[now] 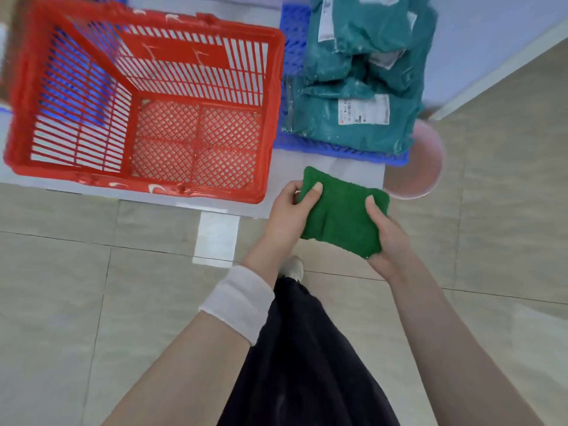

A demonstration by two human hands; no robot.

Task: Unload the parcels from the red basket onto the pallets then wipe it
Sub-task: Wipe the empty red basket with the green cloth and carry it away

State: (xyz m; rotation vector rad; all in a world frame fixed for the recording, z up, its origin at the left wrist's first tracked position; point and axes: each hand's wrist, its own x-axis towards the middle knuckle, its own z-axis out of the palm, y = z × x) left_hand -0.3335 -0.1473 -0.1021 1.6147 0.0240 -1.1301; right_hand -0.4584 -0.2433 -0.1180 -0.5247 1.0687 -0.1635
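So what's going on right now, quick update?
Both hands, left hand and right hand, hold green cloth. Red basket empty. Parcels on blue pallet. Nothing blocking.

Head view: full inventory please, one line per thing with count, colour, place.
red basket: 1, red, upper left, no parcels inside.
parcels: several, exact count unclear, teal bags with white labels, stacked on the pallet right of the basket.
pallet: 1 clearly seen, blue, under the parcels; more blue shows behind the basket.
basin: 1, pink, right of the pallet, partly hidden.
cloth: 1, green, held in front of the basket.
wristband: 1, white, left forearm.
left hand: grips the cloth's left edge.
right hand: grips the cloth's right edge.
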